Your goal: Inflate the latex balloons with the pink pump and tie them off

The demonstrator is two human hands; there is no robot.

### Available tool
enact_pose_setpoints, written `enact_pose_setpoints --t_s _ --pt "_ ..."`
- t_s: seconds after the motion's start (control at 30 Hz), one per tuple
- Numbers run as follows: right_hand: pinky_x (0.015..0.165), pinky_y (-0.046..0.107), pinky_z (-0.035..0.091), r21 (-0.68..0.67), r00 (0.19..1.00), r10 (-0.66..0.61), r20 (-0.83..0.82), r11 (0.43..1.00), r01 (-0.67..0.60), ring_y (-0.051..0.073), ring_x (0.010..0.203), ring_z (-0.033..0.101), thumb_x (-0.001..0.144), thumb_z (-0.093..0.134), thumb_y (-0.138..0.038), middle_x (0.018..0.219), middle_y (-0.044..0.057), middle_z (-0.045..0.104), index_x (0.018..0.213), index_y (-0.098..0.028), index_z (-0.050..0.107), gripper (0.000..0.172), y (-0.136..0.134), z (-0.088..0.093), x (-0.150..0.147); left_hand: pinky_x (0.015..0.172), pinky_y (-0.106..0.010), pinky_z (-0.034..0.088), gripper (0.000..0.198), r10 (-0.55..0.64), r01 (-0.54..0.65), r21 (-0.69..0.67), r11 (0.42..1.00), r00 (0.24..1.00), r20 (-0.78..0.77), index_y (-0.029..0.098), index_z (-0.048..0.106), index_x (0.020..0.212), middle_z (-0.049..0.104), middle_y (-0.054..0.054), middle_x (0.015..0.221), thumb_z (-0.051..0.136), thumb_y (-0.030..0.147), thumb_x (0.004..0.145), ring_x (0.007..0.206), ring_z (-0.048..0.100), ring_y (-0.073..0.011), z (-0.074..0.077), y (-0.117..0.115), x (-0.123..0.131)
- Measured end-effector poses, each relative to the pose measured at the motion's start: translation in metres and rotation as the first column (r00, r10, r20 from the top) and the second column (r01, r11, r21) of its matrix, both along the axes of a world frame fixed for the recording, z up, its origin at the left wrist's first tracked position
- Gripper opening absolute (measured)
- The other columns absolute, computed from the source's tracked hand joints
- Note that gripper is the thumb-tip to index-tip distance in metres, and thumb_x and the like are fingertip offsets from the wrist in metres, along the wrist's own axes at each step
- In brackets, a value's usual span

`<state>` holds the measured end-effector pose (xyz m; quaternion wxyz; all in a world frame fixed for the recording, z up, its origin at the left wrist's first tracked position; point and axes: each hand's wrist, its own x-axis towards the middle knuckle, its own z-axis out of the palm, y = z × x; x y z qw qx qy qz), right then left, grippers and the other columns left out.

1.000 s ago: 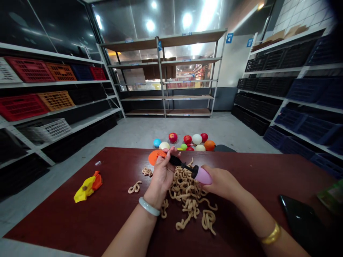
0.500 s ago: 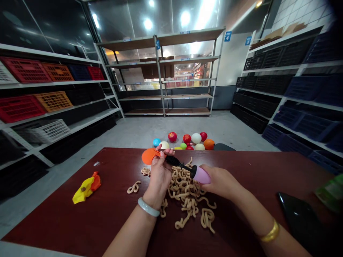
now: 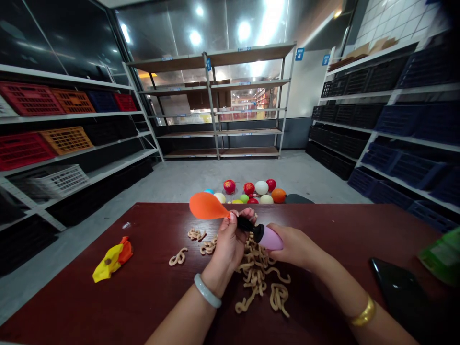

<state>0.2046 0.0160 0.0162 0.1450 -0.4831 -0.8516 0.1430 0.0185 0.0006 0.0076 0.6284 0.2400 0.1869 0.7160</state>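
My left hand (image 3: pixel 230 242) is closed, pinching the neck of an orange balloon (image 3: pixel 206 205) onto the black nozzle of a hand pump. The balloon sticks out to the left, partly swollen. My right hand (image 3: pixel 293 247) is wrapped round the pump's lilac barrel (image 3: pixel 270 238). Both hands hover over a heap of beige rubber bands (image 3: pixel 257 278) on the dark red table (image 3: pixel 151 292). A jade bangle sits on my left wrist, a gold one on my right.
Limp yellow and orange balloons (image 3: pixel 109 258) lie at the table's left. A black phone (image 3: pixel 398 292) and a green packet (image 3: pixel 443 256) lie at the right. Several inflated balloons (image 3: pixel 257 190) sit on the floor beyond the table. Shelves with crates line both sides.
The orange balloon has swollen from a flat limp shape into a small rounded bulb. The pump's black rod has slid in, bringing my two hands closer together.
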Motion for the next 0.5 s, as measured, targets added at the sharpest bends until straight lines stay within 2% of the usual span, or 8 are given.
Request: enact_pose_setpoints --t_s 0.1,0.17,0.23,0.37,0.5 --pt "0.066 0.031 0.043 -0.104 0.998 0.021 -0.064 0.994 -0.028 0.027 0.085 0.069 0.072 0.071 -0.037 0.098 0.004 0.075 0.109 -0.026 0.064 0.039 -0.001 0.000 -0.003 0.084 -0.038 0.052 0.026 0.000 0.000 0.032 0.999 1.000 -0.001 0.019 0.057 0.088 0.063 -0.004 0.086 0.077 0.036 0.084 0.083 0.064 -0.0187 0.005 -0.001 0.001" --pt "0.069 0.032 0.043 -0.112 0.997 0.013 -0.075 0.993 -0.022 0.028 0.088 0.069 0.073 0.070 -0.037 0.101 0.005 0.075 0.113 -0.026 0.063 0.043 0.000 -0.001 -0.004 0.075 -0.032 0.051 0.024 0.028 -0.028 0.053 0.998 1.000 0.010 0.019 0.056 0.085 0.056 -0.001 0.080 0.075 0.034 0.086 0.075 0.058 -0.0147 0.009 0.001 -0.003" --pt "0.068 0.031 0.042 -0.103 0.999 0.010 -0.053 0.995 -0.015 0.028 0.088 0.069 0.073 0.070 -0.038 0.101 0.005 0.075 0.114 -0.026 0.063 0.043 0.001 0.000 -0.003 0.072 -0.030 0.049 0.024 0.078 -0.079 0.074 0.994 0.997 0.018 0.019 0.054 0.082 0.053 0.000 0.079 0.075 0.031 0.086 0.073 0.055 -0.0138 0.015 0.004 -0.013" --pt "0.065 0.030 0.039 -0.057 0.999 0.009 0.035 0.998 -0.006 0.026 0.085 0.069 0.074 0.070 -0.041 0.097 0.003 0.075 0.106 -0.027 0.064 0.036 0.007 0.003 0.009 0.071 -0.032 0.050 0.025 0.194 -0.197 0.132 0.971 0.980 0.040 0.019 0.052 0.080 0.051 0.000 0.080 0.074 0.030 0.086 0.076 0.055 -0.0155 0.025 0.013 -0.049" --pt "0.068 0.032 0.041 0.056 0.990 -0.052 0.133 0.997 0.045 0.028 0.091 0.069 0.078 0.066 -0.042 0.100 0.006 0.074 0.103 -0.025 0.063 0.030 0.015 0.002 0.022 0.071 -0.032 0.051 0.025 0.284 -0.292 0.165 0.942 0.956 0.068 0.018 0.054 0.081 0.052 -0.001 0.080 0.075 0.030 0.085 0.076 0.056 -0.0160 0.028 0.019 -0.072"
